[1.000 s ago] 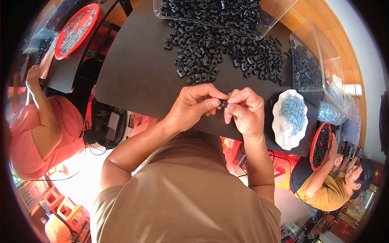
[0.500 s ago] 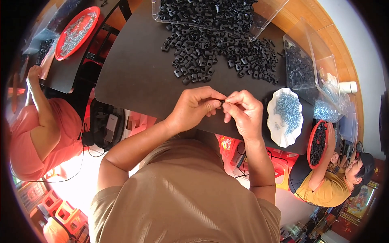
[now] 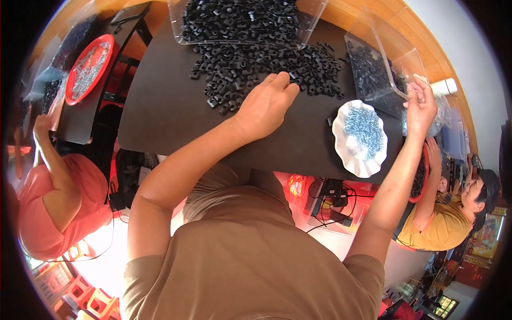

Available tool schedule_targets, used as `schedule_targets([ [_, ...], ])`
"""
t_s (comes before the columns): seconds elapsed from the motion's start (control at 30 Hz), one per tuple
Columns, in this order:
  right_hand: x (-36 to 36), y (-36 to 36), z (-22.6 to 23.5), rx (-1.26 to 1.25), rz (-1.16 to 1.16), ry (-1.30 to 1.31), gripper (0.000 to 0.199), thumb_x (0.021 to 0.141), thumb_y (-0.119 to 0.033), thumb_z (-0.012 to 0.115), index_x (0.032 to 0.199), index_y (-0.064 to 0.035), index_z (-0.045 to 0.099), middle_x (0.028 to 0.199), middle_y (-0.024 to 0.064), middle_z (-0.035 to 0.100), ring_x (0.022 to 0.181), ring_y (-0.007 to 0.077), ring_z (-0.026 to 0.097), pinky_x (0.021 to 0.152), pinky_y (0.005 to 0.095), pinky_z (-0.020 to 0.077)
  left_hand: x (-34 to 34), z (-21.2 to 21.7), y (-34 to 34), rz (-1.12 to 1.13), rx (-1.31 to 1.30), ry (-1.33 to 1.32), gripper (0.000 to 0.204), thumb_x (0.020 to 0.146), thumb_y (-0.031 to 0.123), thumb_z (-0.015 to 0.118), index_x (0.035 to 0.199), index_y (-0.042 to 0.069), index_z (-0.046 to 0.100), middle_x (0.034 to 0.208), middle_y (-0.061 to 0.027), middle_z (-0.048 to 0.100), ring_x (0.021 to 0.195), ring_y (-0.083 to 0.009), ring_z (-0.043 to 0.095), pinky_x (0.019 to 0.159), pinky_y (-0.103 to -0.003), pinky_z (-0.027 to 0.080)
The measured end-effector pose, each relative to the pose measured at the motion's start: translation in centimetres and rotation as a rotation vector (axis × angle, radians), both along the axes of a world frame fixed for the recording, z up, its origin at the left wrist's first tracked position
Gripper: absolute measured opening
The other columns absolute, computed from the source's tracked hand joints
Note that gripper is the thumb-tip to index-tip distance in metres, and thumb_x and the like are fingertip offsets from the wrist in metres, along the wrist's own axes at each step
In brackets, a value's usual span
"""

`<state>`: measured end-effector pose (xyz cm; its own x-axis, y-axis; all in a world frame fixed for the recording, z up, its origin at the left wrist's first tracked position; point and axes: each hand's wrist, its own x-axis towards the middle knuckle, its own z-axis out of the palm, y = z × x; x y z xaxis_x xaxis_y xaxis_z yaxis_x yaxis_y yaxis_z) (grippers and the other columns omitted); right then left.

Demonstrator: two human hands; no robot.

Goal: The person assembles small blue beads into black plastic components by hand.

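My left hand point(image 3: 268, 105) is at the near edge of a heap of small black plastic fittings point(image 3: 232, 80), its back upward. Its fingers are curled under and their tips are hidden, so what they hold cannot be made out. Out to the right, my right hand point(image 3: 421, 109) is raised by the near rim of a clear plastic bin point(image 3: 368, 69) with black parts in it. Its fingers are bent but apart, with nothing visible between them. Between my hands stands a white scalloped dish point(image 3: 341, 144) with small shiny bluish-silver pieces point(image 3: 365, 130).
A clear tray point(image 3: 178, 32) full of black fittings stands at the dark table's point(image 3: 165, 106) far side. A white cylinder point(image 3: 444, 86) lies beyond the bin. Co-workers sit left, in pink point(image 3: 64, 197), and right, in yellow point(image 3: 437, 229). A red tray point(image 3: 109, 58) is on the left table.
My hands have parted from a pinch together over a small dark piece. The left moved forward to the black heap; the right swung out to the clear bin. The whole view has shifted.
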<state>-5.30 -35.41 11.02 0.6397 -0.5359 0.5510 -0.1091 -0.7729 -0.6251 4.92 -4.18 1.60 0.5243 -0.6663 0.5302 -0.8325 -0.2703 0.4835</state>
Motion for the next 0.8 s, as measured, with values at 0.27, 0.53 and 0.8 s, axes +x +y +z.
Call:
schedule_targets([
  [0.27, -7.0, 4.8, -4.7, 0.031, 0.168, -0.009, 0.010, 0.085, -0.001, 0.061, 0.095, -0.0004, 0.063, 0.083, 0.0016, 0.061, 0.067, 0.0045, 0.051, 0.053, 0.0174, 0.0404, 1.1, -1.1, -3.2, -0.042, 0.285, -0.345, 0.006, 0.071, 0.003, 0.052, 0.077, 0.001, 0.053, 0.090, -0.0146, 0.047, 0.088, -0.0302, 0.052, 0.075, -0.036, 0.048],
  [0.53, -10.3, 7.5, -6.0, -0.051, 0.306, 0.340, 0.009, 0.077, 0.000, 0.061, 0.085, -0.0014, 0.061, 0.078, 0.0129, 0.059, 0.070, 0.0306, 0.059, 0.061, 0.0346, 0.0460, 1.4, -1.0, -2.8, -0.047, 0.348, -0.409, 0.011, 0.069, -0.002, 0.053, 0.078, 0.000, 0.049, 0.087, -0.0137, 0.047, 0.086, -0.0294, 0.053, 0.077, -0.035, 0.047],
  [0.8, -8.7, 8.5, -7.5, -0.356, 0.237, 0.531, 0.004, 0.075, -0.004, 0.062, 0.079, -0.0030, 0.060, 0.074, 0.0100, 0.056, 0.067, 0.0284, 0.058, 0.060, 0.0335, 0.0444, 1.6, -0.3, -2.6, -0.058, 0.351, -0.365, 0.013, 0.069, -0.003, 0.055, 0.080, 0.002, 0.049, 0.086, -0.0121, 0.047, 0.085, -0.0296, 0.053, 0.068, -0.039, 0.049],
])
